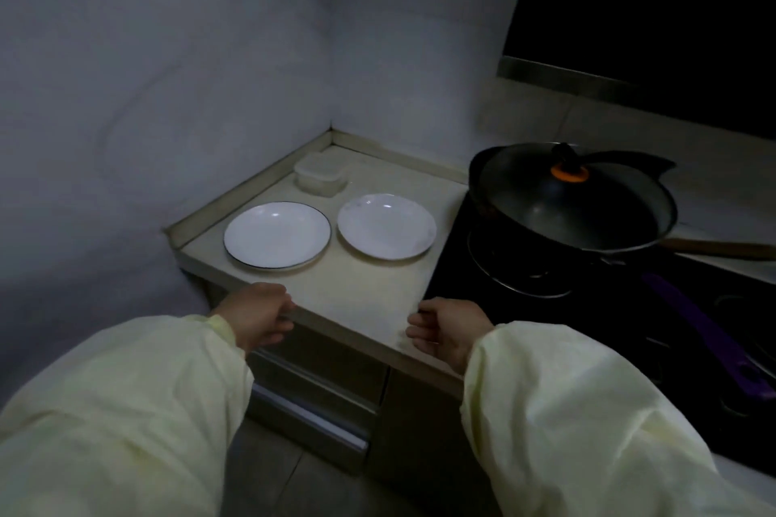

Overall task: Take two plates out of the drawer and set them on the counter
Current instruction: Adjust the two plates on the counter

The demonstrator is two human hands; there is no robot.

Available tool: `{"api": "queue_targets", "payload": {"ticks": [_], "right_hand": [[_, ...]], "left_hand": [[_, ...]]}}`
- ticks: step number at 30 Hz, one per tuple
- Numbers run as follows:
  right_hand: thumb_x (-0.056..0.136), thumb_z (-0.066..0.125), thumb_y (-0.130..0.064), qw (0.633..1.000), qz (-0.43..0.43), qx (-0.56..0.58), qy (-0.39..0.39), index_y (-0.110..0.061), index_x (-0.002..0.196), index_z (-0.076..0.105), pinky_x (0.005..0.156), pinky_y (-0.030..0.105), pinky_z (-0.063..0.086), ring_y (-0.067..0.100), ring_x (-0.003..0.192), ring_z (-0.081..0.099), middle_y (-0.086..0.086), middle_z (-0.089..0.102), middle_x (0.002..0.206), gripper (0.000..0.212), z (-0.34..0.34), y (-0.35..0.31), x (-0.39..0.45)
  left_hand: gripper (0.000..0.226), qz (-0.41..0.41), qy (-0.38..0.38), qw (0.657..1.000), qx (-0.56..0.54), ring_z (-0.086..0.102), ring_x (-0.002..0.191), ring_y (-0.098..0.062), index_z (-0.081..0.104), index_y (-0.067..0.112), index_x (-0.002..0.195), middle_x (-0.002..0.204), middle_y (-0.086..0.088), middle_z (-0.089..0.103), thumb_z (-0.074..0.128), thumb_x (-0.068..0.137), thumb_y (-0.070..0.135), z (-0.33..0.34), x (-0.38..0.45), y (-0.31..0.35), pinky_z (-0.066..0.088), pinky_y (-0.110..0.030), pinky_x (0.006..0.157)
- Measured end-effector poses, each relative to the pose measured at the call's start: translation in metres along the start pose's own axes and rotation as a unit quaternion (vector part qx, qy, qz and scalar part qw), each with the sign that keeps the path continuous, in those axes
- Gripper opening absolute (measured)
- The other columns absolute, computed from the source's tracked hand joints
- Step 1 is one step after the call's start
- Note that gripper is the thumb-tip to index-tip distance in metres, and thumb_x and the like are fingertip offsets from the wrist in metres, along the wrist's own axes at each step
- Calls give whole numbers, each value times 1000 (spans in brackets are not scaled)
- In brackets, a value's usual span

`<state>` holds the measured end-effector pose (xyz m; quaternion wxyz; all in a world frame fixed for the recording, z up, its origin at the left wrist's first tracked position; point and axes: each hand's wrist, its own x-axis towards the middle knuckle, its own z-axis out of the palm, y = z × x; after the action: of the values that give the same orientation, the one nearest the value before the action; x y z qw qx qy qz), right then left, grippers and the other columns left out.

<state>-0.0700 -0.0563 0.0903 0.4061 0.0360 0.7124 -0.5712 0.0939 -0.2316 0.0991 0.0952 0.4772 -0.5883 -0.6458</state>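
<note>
Two white plates lie side by side on the beige counter (361,290). The left plate (277,234) has a thin dark rim; the right plate (386,226) is plain white. My left hand (256,317) hovers at the counter's front edge with loosely curled fingers and holds nothing. My right hand (447,332) hangs over the front edge near the stove, fingers loosely curled, also holding nothing. Below the counter the drawer (310,411) with a metal handle looks pushed in. Pale yellow sleeves cover both arms.
A small white lidded container (320,174) sits in the counter's back corner. To the right, a dark lidded wok (571,206) stands on the black stove (630,327). A purple utensil (709,340) lies on the stove. Walls close in the counter at left and behind.
</note>
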Motion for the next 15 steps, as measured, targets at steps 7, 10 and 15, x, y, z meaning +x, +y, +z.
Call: {"api": "queue_targets", "payload": {"ticks": [7, 10, 15], "right_hand": [[93, 44, -13, 996, 2, 51, 76, -10, 80, 50, 54, 32, 46, 22, 58, 54, 9, 53, 72, 15, 58, -33, 53], [95, 38, -9, 995, -5, 44, 93, -5, 80, 47, 62, 36, 50, 22, 61, 55, 9, 50, 72, 18, 72, -47, 74], [93, 34, -5, 986, 6, 63, 154, 1, 88, 49, 60, 43, 55, 30, 58, 59, 18, 55, 70, 16, 87, -54, 108]], "left_hand": [[32, -6, 87, 994, 68, 58, 78, -37, 56, -9, 107, 90, -23, 58, 51, 84, 12, -53, 104, 26, 56, -48, 78], [41, 0, 101, 989, 111, 60, 74, -33, 53, -13, 119, 95, -22, 53, 48, 87, 11, -71, 138, 40, 56, -45, 71], [42, 1, 66, 986, 151, 47, 56, -13, 45, -13, 130, 114, -27, 59, 42, 92, 3, -76, 177, 46, 42, -25, 47]]}}
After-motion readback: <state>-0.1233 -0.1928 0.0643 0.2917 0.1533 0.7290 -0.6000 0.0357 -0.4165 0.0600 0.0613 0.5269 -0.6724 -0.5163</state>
